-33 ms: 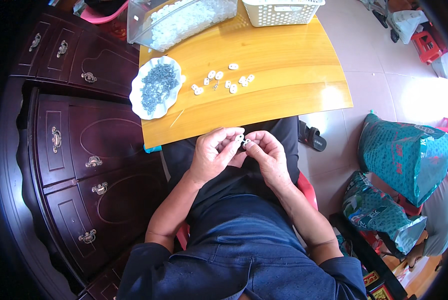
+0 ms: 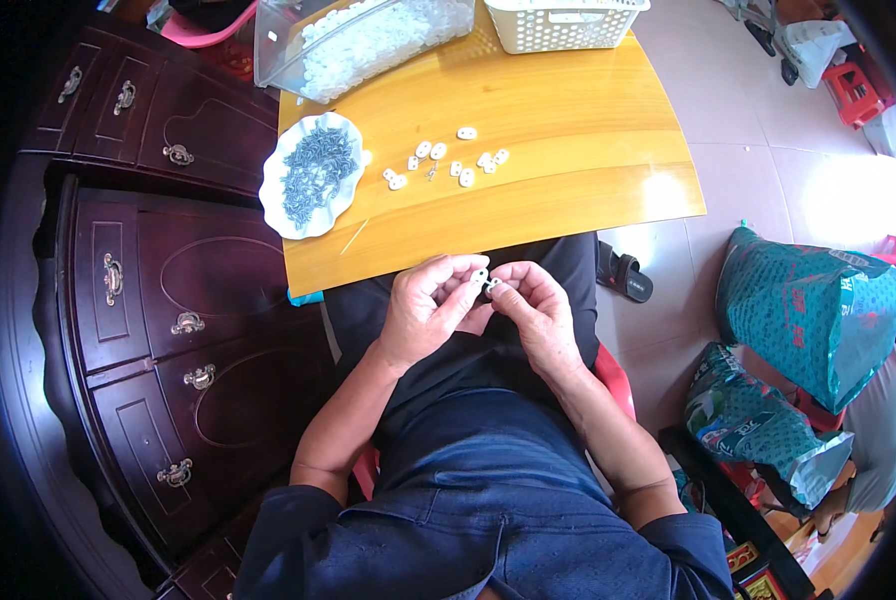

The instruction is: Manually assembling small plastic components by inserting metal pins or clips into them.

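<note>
I see both hands meeting over the lap, just below the desk (image 2: 528,215) edge — the left hand (image 2: 430,310) and right hand (image 2: 536,312) each with a closed grip on one small white clip (image 2: 482,277) (pinched between fingertips). More clips (image 2: 448,160) lie on the desk beside a plate (image 2: 280,215) of grey screws (image 2: 313,172).

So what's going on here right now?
A seated person holds a small white plastic piece between the left hand and right hand, over the lap. On the wooden table ahead lie more white pieces, a white dish of grey screws, a clear tub and a white basket.
</note>
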Demonstrator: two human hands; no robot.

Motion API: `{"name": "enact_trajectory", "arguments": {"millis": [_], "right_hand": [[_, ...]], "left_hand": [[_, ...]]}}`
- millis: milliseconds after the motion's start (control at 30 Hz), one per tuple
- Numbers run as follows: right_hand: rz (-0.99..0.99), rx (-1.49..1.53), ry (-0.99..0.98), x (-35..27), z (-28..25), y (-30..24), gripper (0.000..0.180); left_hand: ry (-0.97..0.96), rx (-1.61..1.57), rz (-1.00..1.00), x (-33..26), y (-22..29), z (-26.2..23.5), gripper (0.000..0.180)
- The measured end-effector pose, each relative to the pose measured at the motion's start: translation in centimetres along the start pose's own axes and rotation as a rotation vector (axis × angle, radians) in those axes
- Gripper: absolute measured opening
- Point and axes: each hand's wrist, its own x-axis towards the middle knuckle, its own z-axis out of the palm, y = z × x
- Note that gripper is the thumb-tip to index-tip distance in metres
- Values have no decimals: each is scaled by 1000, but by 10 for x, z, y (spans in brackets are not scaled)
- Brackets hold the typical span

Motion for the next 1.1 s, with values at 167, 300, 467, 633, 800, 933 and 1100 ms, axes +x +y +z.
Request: {"name": "enact_trajectory", "arguments": {"millis": [167, 300, 467, 633, 800, 933, 1100], "right_hand": [[-12, 0, -6, 0, -1, 1, 12], [-26, -16, -8, 1, -2, 3, 13], [4, -3, -15, 0, -3, 1, 13], [30, 10, -22, -1, -4, 2, 15], [107, 68, -20, 1, -6, 1, 17], [125, 49, -24, 2, -6, 2, 16], [153, 49, -60, 1, -9, 5, 16]], "left_hand": [[-6, 9, 14, 0, 0, 1, 21], [2, 14, -10, 1, 3, 3, 20], [-12, 25, 37, 2, -1, 4, 18], [-14, 61, 64, 4, 0, 3, 17], [-57, 107, 79, 6, 7, -1, 16], [-62, 140, 109, 6, 4, -2, 17], [-87, 159, 128, 6, 6, -6, 17]]}}
